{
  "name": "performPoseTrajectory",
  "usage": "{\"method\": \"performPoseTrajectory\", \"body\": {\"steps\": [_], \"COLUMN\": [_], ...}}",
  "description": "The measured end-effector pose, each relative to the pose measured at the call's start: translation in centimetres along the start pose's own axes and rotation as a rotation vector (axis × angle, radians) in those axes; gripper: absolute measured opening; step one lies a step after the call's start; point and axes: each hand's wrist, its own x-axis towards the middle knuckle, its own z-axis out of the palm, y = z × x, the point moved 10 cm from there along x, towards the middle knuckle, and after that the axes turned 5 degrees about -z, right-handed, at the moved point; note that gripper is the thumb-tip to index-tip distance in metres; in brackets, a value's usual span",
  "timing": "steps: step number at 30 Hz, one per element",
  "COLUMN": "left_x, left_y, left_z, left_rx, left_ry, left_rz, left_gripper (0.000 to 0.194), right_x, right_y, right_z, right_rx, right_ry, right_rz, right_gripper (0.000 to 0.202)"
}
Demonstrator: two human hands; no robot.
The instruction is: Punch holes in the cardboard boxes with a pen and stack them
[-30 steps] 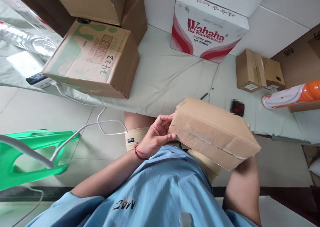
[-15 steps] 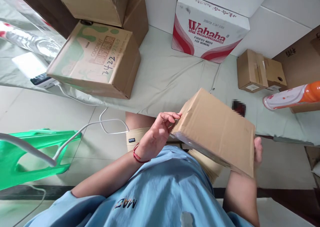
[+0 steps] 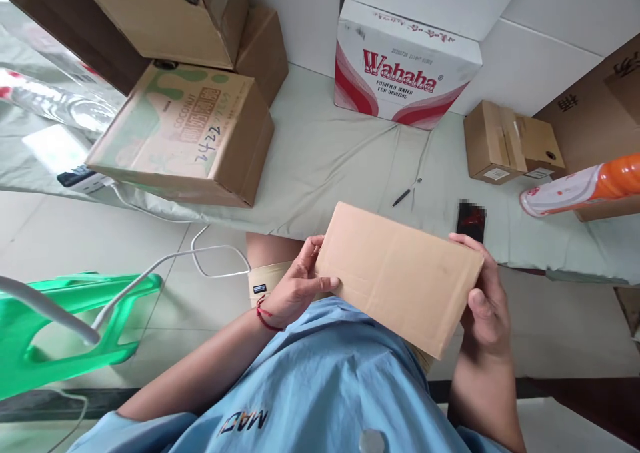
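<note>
A plain brown cardboard box (image 3: 400, 276) is held up in front of my blue shirt, above my lap, with one broad face turned toward me. My left hand (image 3: 303, 276) grips its left end, the thumb lying on the broad face and the fingers around the edge. At the right end, my right hand (image 3: 487, 300) is closed on the edge, its thumb by the near side and fingers along the far side. The underside of the box is hidden. Just beyond it on the cloth-covered surface lie a black pen (image 3: 407, 192) and a partly blurred dark item (image 3: 471, 221).
On the pale green cloth (image 3: 320, 146) stand a coconut carton (image 3: 175, 133), a white-and-red Wahaha carton (image 3: 400, 73), small brown boxes (image 3: 510, 143) and an orange-capped bottle (image 3: 575, 190). A green plastic stool (image 3: 85, 346) and a white cable (image 3: 150, 273) are at the left.
The box has turned so its broad face lies flatter toward me, shifting left and slightly down. My left thumb has come onto its face, and my right hand shows more. The pen is now visible.
</note>
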Motion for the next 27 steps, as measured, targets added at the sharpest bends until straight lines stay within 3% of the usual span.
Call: {"method": "performPoseTrajectory", "body": {"steps": [5, 12, 15, 20, 24, 27], "left_x": [0.5, 0.6, 0.4, -0.2, -1.5, -2.4], "left_y": [-1.5, -2.0, -1.3, 0.4, 2.4, 3.1], "left_z": [-1.2, -2.0, -2.1, -1.5, -0.1, 1.0], "left_rx": [-0.026, -0.036, 0.001, 0.134, 0.378, 0.564], "left_ry": [-0.025, 0.06, 0.103, 0.108, 0.105, 0.08], "left_rz": [0.026, 0.046, 0.114, 0.299, 0.513, 0.614], "left_gripper": [0.062, 0.072, 0.073, 0.058, 0.039, 0.037], "right_x": [0.5, 0.3, 0.3, 0.0, -0.9, -1.7], "right_y": [-2.4, -1.9, -2.0, -1.0, 1.7, 3.2], "right_z": [1.2, 2.7, 3.0, 0.9, -2.6, -3.2], "right_rx": [-0.146, -0.004, 0.014, 0.002, 0.134, 0.194], "right_ry": [-0.113, -0.026, -0.032, 0.001, 0.143, 0.127], "right_rz": [-0.128, -0.009, -0.052, -0.062, 0.095, 0.228], "right_gripper": [0.07, 0.087, 0.074, 0.052, 0.044, 0.051]}}
